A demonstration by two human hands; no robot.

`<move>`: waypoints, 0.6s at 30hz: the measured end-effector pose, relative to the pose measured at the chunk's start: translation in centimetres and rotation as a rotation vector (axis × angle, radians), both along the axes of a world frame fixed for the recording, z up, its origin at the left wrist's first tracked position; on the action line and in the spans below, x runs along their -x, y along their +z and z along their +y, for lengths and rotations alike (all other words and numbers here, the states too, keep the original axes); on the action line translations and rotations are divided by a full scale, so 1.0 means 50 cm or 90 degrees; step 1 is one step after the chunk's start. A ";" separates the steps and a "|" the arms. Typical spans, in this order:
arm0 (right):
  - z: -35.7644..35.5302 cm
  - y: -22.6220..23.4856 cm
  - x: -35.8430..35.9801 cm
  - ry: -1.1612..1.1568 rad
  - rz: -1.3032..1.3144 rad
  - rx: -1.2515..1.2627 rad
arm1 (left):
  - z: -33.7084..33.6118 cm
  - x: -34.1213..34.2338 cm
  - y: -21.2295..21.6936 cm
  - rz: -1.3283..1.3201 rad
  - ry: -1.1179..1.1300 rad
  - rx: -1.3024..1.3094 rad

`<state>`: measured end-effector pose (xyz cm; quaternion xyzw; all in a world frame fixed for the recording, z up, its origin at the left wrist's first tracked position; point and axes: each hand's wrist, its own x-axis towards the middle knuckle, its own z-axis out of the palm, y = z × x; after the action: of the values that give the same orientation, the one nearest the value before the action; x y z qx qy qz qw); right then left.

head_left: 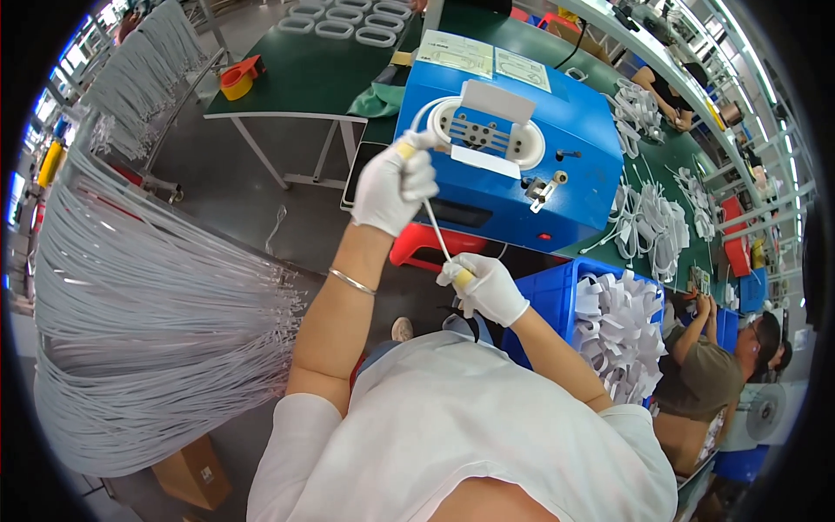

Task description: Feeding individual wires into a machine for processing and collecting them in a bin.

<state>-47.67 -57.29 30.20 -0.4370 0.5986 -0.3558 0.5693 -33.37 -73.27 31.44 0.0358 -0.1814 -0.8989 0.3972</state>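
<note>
A white cable (437,230) runs slantwise between my two gloved hands. My left hand (391,190) is closed round it, close to the left side of a blue winding machine (570,122). Lower and to the right, in front of the machine, my right hand (489,289) pinches the cable's lower part. Yellowish wraps show on fingers of both gloves. From my left hand the cable curves up to the winding head (483,132), where white loops lie round a metal holder between two pale flaps. The cable's end at my right hand is hidden by the fingers.
Long white cables (156,313) hang in a thick mass at left. A blue bin (544,304) of white paper strips (619,326) stands at right, near a seated co-worker (709,365). Coiled cables (657,226) lie on the green table. A red stool (417,246) sits below the machine.
</note>
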 end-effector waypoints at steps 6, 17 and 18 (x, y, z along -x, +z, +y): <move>-0.018 0.021 0.001 -0.005 0.011 0.003 | -0.014 -0.030 0.026 -0.009 0.052 0.048; -0.028 0.052 0.053 -0.026 0.267 0.327 | -0.146 -0.035 0.051 0.120 -0.057 0.030; -0.036 0.072 0.082 -0.077 0.349 0.408 | -0.159 -0.033 0.063 0.105 -0.045 0.017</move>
<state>-51.76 -59.08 33.79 -0.6344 0.6116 -0.4275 0.2021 -31.70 -81.21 34.58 -0.0505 -0.1612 -0.9097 0.3794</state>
